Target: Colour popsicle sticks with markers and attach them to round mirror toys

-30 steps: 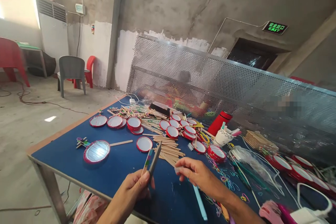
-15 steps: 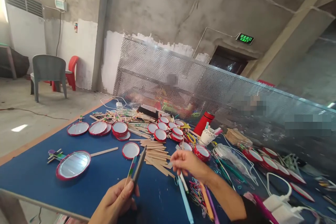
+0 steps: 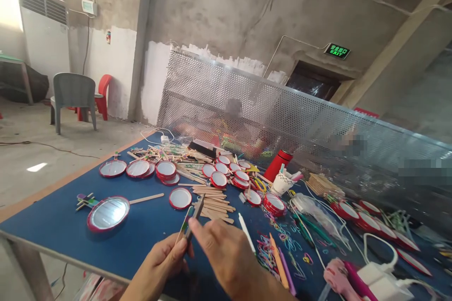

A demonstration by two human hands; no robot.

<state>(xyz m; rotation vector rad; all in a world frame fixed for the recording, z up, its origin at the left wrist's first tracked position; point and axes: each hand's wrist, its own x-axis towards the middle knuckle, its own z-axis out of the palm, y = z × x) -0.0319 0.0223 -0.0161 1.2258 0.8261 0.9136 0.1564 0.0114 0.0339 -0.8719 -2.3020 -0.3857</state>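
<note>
My left hand [image 3: 162,263] is closed around a bundle of flat craft sticks [image 3: 192,220], held upright over the blue table [image 3: 52,223]. My right hand [image 3: 222,251] has come beside the bundle; its index finger touches the sticks low down and its other fingers curl loosely. Whether it holds anything small I cannot tell. Behind the hands lies a pile of bare wooden sticks [image 3: 213,202] and several round red-rimmed mirrors [image 3: 180,197]. A larger red-rimmed mirror [image 3: 108,213] with a stick handle lies to the left.
Coloured rubber bands [image 3: 268,251], pens [image 3: 280,263], a white cup [image 3: 282,182], a red flask [image 3: 278,164], a pink tool [image 3: 337,277] and a white charger [image 3: 381,284] lie at right. A perforated metal screen [image 3: 282,113] stands behind, people beyond it. Chairs [image 3: 72,99] stand at far left.
My right hand has come back from the rubber bands and pens to the stick bundle in my left hand. The view has shifted slightly left.
</note>
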